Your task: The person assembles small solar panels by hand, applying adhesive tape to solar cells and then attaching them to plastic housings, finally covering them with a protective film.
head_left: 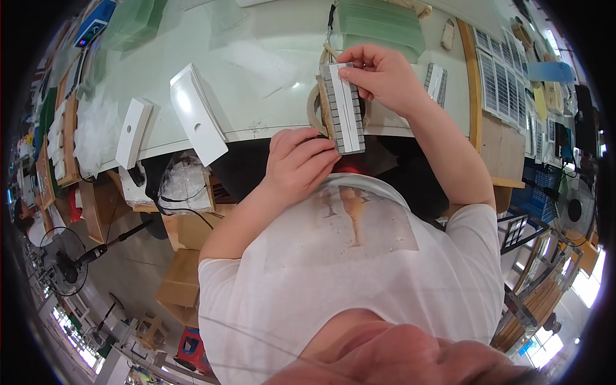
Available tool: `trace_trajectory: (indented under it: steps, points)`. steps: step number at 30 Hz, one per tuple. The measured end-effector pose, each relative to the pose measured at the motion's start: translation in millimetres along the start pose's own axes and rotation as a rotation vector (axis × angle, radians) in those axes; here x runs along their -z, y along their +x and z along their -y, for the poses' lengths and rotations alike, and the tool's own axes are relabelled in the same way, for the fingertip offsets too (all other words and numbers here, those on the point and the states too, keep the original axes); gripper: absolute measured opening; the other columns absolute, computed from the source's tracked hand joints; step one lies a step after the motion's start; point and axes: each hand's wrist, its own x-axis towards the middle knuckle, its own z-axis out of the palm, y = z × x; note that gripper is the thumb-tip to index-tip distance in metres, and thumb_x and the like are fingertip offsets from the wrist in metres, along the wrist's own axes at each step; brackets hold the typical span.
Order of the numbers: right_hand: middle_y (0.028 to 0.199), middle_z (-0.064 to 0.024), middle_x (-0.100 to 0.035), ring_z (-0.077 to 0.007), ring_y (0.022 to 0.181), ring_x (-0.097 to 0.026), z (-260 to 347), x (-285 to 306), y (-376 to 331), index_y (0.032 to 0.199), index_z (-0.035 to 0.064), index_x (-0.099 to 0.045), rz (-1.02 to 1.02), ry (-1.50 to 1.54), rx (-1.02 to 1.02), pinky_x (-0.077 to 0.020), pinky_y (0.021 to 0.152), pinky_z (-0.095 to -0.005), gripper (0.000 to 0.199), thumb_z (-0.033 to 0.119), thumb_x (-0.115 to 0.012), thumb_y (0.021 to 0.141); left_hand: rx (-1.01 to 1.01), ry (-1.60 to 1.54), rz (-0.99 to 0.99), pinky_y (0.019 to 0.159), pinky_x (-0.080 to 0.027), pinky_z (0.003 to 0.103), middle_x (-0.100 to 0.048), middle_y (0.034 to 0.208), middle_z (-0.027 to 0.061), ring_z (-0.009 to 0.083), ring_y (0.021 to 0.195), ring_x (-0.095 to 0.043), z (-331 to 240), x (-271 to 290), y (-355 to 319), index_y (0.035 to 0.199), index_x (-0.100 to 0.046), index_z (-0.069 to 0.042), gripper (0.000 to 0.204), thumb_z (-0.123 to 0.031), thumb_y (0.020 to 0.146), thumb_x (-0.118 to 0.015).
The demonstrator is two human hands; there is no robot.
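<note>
A long grey-and-white strip (347, 119), its grey edges cut by dark cross lines, lies lengthwise near the table's front edge. At its near end, the fingers of my left hand (300, 160) are bent together against its left side. Thumb and fingers of my right hand (378, 76) pinch its far end; anything small between them cannot be made out. A beige ring (314, 109) like a tape roll and a wooden piece show partly from beneath the strip. A similar strip (436, 83) rests to the right of my right hand.
White panels (200, 122) and a smaller white stack (134, 131) stand left on the table. Green glass sheets (382, 29) are piled at the back, with another green stack (136, 24) far left. A wooden edge (473, 83) borders the right side, before trays of strips (504, 80).
</note>
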Motion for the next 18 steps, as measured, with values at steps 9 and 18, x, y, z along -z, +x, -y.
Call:
trace_trajectory:
  steps: [9, 18]
  points:
    - [0.072, 0.0036, -0.057, -0.0024, 0.057, -0.048, 0.5, -4.2, -0.4, 0.103, 0.0039, -0.063, -0.012, 0.003, -0.031, -0.0404, 0.051, -0.0183, 0.018, 0.011, -0.064, 0.086, 0.024, -0.009, -0.018, 0.078, -0.042, 0.036, -0.063, 0.098, 0.0007, 0.0235, 0.096, -0.055, 0.7, -1.7, -0.5, 0.086, -0.067, -0.010, 0.026, -0.009, 0.062, -0.076]
    - [0.072, 0.0035, -0.056, -0.0025, 0.058, -0.048, 0.0, -2.7, 1.5, 0.103, 0.0033, -0.063, -0.012, 0.004, -0.017, -0.0404, 0.051, -0.0186, 0.019, 0.011, -0.064, 0.086, 0.031, -0.021, -0.006, 0.078, -0.043, 0.036, -0.063, 0.099, 0.0013, 0.0238, 0.097, -0.055, 1.3, -2.1, -0.4, 0.089, -0.066, -0.010, 0.028, -0.009, 0.063, -0.076]
